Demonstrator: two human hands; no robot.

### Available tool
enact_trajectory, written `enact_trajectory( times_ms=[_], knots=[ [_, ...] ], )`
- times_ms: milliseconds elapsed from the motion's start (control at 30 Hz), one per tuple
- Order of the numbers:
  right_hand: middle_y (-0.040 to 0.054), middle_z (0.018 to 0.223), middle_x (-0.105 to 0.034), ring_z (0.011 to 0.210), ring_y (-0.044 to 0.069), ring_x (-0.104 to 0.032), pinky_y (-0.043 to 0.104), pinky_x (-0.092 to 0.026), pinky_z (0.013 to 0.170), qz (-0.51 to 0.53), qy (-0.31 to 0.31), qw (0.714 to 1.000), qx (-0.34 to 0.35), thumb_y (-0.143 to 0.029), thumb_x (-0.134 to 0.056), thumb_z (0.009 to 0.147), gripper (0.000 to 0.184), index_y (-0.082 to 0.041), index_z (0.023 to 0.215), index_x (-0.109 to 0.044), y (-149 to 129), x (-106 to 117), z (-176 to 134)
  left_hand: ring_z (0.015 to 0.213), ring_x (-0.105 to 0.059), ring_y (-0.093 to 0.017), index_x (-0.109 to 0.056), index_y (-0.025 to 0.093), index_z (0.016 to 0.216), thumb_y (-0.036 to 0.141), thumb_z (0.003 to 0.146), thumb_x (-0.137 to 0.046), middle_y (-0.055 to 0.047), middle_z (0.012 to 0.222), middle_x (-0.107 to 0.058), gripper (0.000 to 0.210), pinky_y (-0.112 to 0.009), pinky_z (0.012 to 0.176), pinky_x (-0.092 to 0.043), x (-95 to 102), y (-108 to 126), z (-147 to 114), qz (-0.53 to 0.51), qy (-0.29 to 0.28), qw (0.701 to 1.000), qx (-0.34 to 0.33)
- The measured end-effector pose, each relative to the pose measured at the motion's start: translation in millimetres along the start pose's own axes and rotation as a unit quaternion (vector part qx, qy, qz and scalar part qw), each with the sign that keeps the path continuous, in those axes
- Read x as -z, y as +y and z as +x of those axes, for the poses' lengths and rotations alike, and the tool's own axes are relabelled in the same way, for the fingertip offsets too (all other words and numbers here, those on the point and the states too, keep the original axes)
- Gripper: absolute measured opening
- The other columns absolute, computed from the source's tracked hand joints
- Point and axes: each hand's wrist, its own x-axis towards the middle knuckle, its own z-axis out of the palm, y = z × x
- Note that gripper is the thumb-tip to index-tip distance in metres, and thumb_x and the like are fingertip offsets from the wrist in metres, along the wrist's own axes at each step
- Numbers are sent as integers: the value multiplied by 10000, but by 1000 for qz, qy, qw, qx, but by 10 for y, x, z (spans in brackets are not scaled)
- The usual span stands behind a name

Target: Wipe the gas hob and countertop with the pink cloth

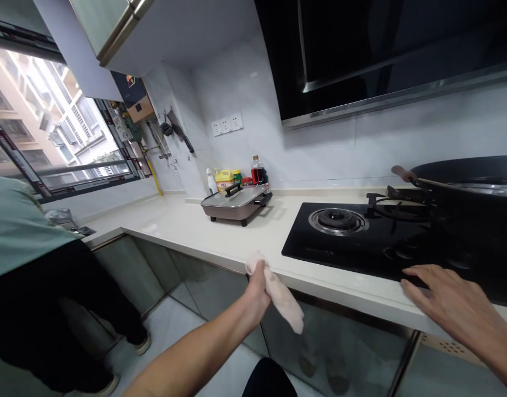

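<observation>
White cloth [285,302] is gripped in the person's left hand [258,292], the fingers closed round it at the near edge of the pale counter [166,220]. One end bunches above the thumb, while the longer end droops to the right in front of the cabinet doors. Whether the bunched end touches the counter, I cannot tell.

Farther right, the right hand [456,298] is open, holding nothing, palm down with its fingers extended at the near edge of the black glass cooktop [344,256]; contact is unclear. A bare burner [338,220] occupies the cooktop's left part, and a big dark wok [472,176] stands at its far right.

Left of the cooktop sits a brown rectangular pan [228,214] with a glass lid, bottles [224,179] just behind it. At far left, another person [26,231] in a mint top stands near the window [63,116].
</observation>
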Motion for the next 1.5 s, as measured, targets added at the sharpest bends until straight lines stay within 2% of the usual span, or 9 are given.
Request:
enact_trajectory(
  times_ms=[200, 400, 500, 633, 767, 900, 1000, 1200, 1500],
  knots=[
    [96, 1307, -701, 1207, 342, -630, 532, -466, 986, -8, -19, 1000, -9, -593, -369, 970, 539, -252, 1212, -709, 17, 0, 1, 890, -767, -282, -688, 130, 1110, 469, 939, -663, -144, 961, -781, 380, -387, 875, -638, -496, -344, -581, -102, -95, 970, 199],
    [95, 1304, -712, 1194, 330, -644, 518, -470, 1006, 0, -5, 1000, -10, -562, -369, 965, 522, -257, 1188, -728, -14, -9, 16, 862, -774, -284, -740, 97, 1017, 349, 842, -738, -169, 911, -785, 307, -350, 860, -631, -221, -166, -846, -63, -239, 918, 312],
    [85, 1296, -717, 1183, 329, -652, 505, -476, 978, -5, 1, 1000, -10, -570, -378, 965, 514, -261, 1189, -723, -19, -21, 12, 767, -757, -234, -746, 118, 970, 334, 845, -743, -119, 850, -784, 249, -318, 824, -625, -166, 315, -736, -38, -245, 941, 229],
    [85, 1312, -714, 1203, 334, -649, 497, -475, 975, -8, 4, 1000, -5, -562, -373, 977, 519, -254, 1213, -718, -4, -36, -1, 891, -760, -261, -741, 120, 1006, 421, 903, -668, -131, 931, -793, 327, -364, 900, -610, -328, 1041, -284, 43, -229, 972, 19],
    [86, 1323, -710, 1220, 326, -645, 504, -475, 989, -1, 2, 1000, -4, -563, -354, 984, 535, -247, 1214, -719, 19, -61, 2, 1155, -703, -349, -717, 139, 1095, 457, 843, -730, -164, 1090, -774, 406, -451, 1005, -565, -344, 1396, 229, 220, -120, 955, -156],
    [79, 1315, -715, 1224, 322, -646, 507, -481, 1002, -2, 8, 1000, -7, -554, -375, 976, 514, -254, 1191, -732, 20, -85, 13, 1412, -507, -395, -686, 171, 1165, 361, 719, -824, -182, 1348, -666, 504, -505, 1162, -436, -129, 1346, 457, 292, -16, 923, -251],
    [86, 1320, -714, 1229, 331, -645, 506, -482, 1009, -6, 17, 1000, -5, -557, -377, 974, 512, -261, 1185, -738, 18, -96, 6, 1518, -382, -348, -723, 217, 1144, 305, 713, -820, -139, 1545, -526, 451, -453, 1275, -285, -6, 1165, 464, 336, -16, 882, -329],
    [96, 1321, -716, 1247, 351, -639, 531, -488, 1015, -11, 25, 1000, -1, -601, -362, 972, 562, -248, 1193, -739, 88, -139, -38, 1583, -214, -441, -732, 374, 1251, 375, 797, -800, -99, 1630, -460, 459, -724, 1245, -110, -21, 773, 556, 580, -48, 734, -350],
    [90, 1316, -715, 1238, 360, -643, 551, -492, 1021, -16, 12, 1000, -21, -653, -426, 950, 550, -277, 1185, -750, 123, -121, -52, 1584, -131, -509, -635, 378, 1413, 558, 866, -685, -122, 1721, -304, 579, -756, 1197, -157, -548, 874, 1314, 636, 9, 702, -321]
  ],
)
